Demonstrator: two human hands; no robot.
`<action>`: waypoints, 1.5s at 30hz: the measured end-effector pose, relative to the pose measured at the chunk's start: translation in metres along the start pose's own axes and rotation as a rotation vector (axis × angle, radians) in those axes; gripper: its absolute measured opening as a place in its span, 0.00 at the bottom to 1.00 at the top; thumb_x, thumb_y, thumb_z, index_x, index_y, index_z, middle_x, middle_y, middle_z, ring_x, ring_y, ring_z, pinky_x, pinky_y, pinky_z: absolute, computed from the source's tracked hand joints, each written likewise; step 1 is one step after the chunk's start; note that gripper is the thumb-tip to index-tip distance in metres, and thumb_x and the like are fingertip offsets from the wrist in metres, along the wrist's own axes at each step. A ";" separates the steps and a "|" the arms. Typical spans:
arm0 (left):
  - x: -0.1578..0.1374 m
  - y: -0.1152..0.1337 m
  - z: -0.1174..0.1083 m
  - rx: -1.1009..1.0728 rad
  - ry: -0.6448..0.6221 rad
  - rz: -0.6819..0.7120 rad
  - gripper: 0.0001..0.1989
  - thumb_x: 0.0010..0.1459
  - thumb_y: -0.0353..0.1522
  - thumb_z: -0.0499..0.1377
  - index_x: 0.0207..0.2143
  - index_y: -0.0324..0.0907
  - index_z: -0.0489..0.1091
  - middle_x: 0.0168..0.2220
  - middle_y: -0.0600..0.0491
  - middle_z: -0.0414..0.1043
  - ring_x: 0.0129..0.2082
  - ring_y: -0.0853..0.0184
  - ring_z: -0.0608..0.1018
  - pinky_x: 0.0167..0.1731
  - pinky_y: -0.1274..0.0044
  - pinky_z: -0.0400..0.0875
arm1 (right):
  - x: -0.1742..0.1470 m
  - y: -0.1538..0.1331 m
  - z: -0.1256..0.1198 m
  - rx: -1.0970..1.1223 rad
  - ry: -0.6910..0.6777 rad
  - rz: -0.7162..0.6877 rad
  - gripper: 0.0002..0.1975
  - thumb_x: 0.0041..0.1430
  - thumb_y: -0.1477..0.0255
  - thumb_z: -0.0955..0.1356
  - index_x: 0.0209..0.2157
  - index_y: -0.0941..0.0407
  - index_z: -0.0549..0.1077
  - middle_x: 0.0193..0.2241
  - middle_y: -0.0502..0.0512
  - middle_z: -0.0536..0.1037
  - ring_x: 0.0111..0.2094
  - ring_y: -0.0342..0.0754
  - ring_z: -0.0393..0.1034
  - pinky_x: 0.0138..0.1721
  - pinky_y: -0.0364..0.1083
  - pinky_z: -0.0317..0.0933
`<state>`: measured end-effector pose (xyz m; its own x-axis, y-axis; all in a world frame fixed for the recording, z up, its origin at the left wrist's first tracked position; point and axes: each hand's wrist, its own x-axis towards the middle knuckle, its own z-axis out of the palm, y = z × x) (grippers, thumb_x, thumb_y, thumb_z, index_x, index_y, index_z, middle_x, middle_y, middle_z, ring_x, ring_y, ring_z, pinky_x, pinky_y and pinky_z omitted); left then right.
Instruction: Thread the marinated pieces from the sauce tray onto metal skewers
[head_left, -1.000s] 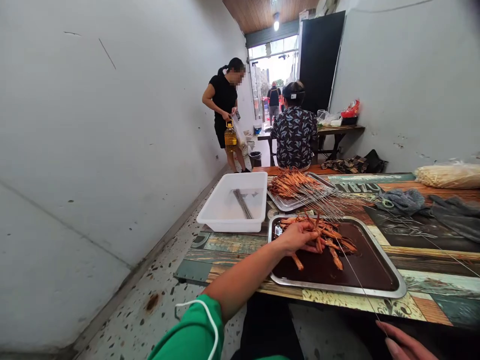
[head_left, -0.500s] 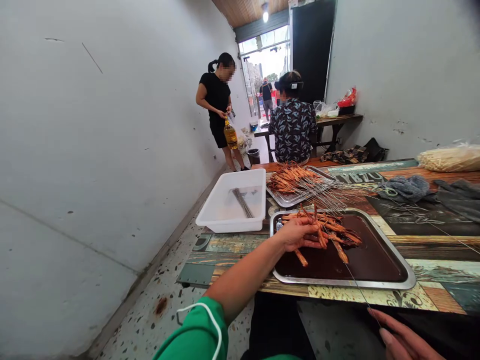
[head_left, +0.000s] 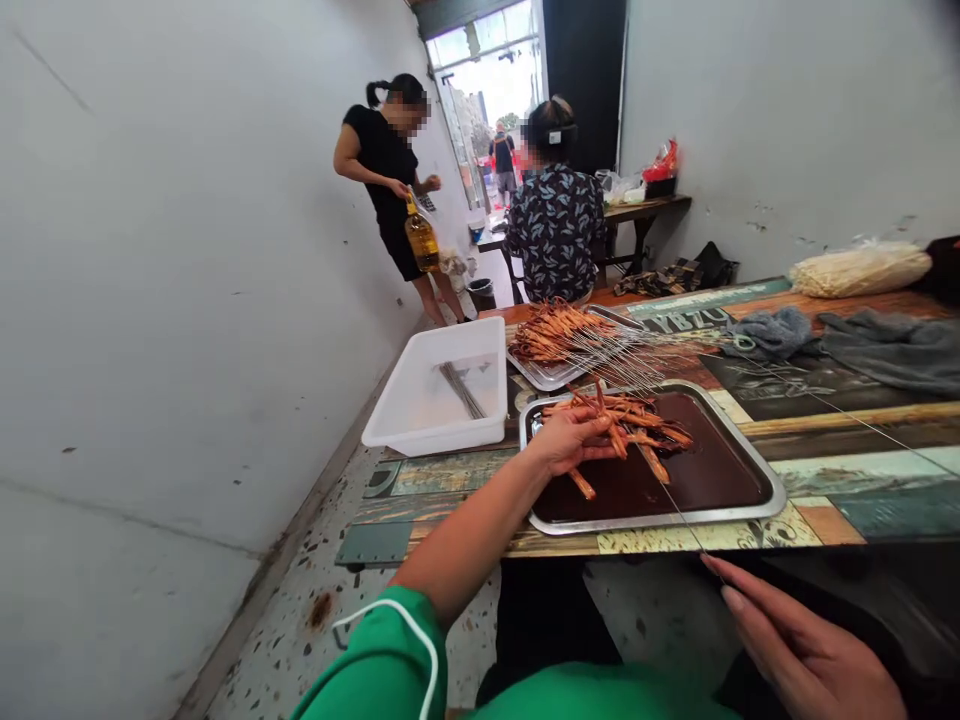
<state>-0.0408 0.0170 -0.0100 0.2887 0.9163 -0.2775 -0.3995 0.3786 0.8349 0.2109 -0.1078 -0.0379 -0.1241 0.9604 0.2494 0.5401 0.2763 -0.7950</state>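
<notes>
My left hand [head_left: 568, 442] is closed on a few long, orange-brown strips of food [head_left: 616, 440] above a metal tray [head_left: 769, 500] of dark sauce. More such strips lie in the sauce behind the hand. Low at the right, my right hand [head_left: 814, 640] pinches a thin metal skewer [head_left: 684, 520] between thumb and fingers. The skewer slants up and left over the tray's front rim to one strip [head_left: 654, 465]. How far it runs into the food is hidden.
A second tray [head_left: 551, 380] behind holds heaped skewered strips. At left stands a white plastic bin [head_left: 431, 440] with several loose skewers [head_left: 461, 390]. Grey cloths [head_left: 772, 332] and a bagged pale bundle [head_left: 862, 268] lie at right. One person holds an oil bottle [head_left: 421, 240]; another sits ahead.
The camera view has shifted, so the table and trays appear farther left and higher. More of my right hand shows, still pinching the skewer. My left hand keeps its hold on the strips.
</notes>
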 end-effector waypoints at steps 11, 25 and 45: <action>-0.003 0.003 0.003 -0.053 0.010 -0.049 0.06 0.52 0.26 0.58 0.34 0.35 0.69 0.30 0.48 0.75 0.29 0.68 0.77 0.33 0.74 0.72 | -0.004 -0.011 -0.006 0.059 -0.081 -0.056 0.15 0.51 0.69 0.66 0.41 0.55 0.76 0.38 0.51 0.78 0.37 0.46 0.74 0.38 0.37 0.66; -0.001 0.002 0.003 -0.045 0.027 -0.017 0.05 0.52 0.26 0.57 0.34 0.35 0.69 0.33 0.47 0.75 0.31 0.68 0.77 0.35 0.75 0.71 | -0.007 -0.004 -0.010 0.046 -0.129 -0.076 0.15 0.53 0.69 0.65 0.42 0.56 0.76 0.38 0.52 0.78 0.37 0.46 0.74 0.39 0.37 0.65; -0.005 0.001 0.007 0.007 -0.064 0.088 0.07 0.51 0.28 0.60 0.34 0.35 0.68 0.34 0.46 0.74 0.38 0.64 0.77 0.46 0.66 0.67 | -0.009 -0.006 -0.012 -0.004 -0.154 -0.030 0.15 0.54 0.68 0.64 0.42 0.50 0.76 0.38 0.49 0.78 0.38 0.49 0.73 0.38 0.41 0.69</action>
<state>-0.0369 0.0119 -0.0045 0.3073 0.9359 -0.1721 -0.4195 0.2955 0.8583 0.2193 -0.1181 -0.0286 -0.2665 0.9458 0.1854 0.5378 0.3055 -0.7858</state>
